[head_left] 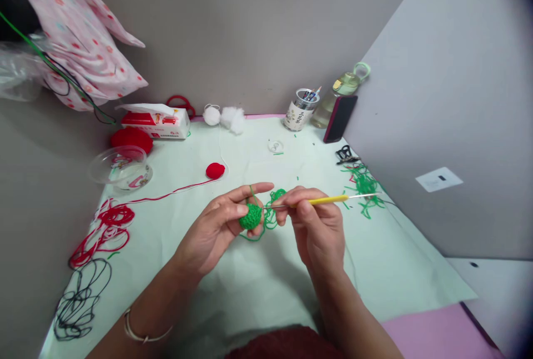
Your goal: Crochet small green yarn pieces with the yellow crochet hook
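Two hands work over the middle of the worktop (258,287), which has a pale green sheet on it. L hand (216,226) is closed round a small green crochet piece (250,217), pinched btwn thumb and fingers, forefinger stretched out above it. R hand (318,231) grips a crochet hook (328,200) w/ yellow handle; metal tip end points left toward the green piece, other end sticks out to the right. Loose green yarn (272,212) loops btwn the two hands and hangs just under the piece.

Left side of worktop: red yarn tangle (106,231), black yarn tangle (81,298) nearer the front edge, and a clear plastic lid (120,166) further back. A red strand runs from the tangle to a small red crochet piece (215,170), well apart from the hands. At the back: tissue box (156,121), white stuffing (227,116), pen cup (300,108), bottle (339,92) w/ a dark phone (340,119) leaning against it. Right of the hook, near the wall, lie green yarn scraps (364,187). Pink spotted cloth (79,31) hangs top left.
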Tool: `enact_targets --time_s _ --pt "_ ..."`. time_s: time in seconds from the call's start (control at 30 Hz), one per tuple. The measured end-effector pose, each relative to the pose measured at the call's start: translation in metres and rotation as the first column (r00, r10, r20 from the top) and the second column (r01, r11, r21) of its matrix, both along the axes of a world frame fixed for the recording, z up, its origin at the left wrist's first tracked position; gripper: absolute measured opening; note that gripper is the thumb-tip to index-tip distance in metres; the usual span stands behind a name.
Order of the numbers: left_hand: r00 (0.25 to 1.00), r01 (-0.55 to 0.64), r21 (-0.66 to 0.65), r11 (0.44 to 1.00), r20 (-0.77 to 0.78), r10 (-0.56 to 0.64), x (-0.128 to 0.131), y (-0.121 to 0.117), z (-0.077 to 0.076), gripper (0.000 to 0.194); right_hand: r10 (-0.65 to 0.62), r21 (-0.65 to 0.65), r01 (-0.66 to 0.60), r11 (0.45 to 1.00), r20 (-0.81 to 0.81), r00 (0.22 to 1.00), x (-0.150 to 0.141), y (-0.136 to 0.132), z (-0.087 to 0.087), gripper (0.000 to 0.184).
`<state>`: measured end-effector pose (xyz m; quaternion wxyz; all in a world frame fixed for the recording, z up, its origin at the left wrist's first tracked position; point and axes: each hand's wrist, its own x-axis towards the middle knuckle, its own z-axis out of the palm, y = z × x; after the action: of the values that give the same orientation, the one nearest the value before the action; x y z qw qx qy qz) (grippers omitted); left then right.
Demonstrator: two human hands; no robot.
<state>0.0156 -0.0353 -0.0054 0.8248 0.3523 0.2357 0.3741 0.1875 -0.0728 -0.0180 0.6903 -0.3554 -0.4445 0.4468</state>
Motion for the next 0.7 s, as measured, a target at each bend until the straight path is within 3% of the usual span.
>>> enact_targets --time_s 0.2,0.33,0.7 --pt "0.989 -0.065 0.114 0.991 -0.122 0.079 -0.0001 -0.0014 -0.0083 0.042 0.007 -0.197 -0.029 0.980 -0.111 0.994 -0.0005 0.0034 0.0041 0.020" --pt "0.987 -0.063 0.116 0.991 -0.140 0.079 0.0026 -0.0014 -0.0092 0.044 0.060 -0.226 -0.092 0.970 -0.146 0.987 0.0001 0.0034 0.0041 0.021" --pt "0.995 0.089 -0.085 0.992 0.060 -0.084 -0.0004 0.0019 -0.0035 0.035 0.054 -0.175 -0.077 0.982 -0.131 0.990 -0.0028 0.0006 0.0051 0.017"
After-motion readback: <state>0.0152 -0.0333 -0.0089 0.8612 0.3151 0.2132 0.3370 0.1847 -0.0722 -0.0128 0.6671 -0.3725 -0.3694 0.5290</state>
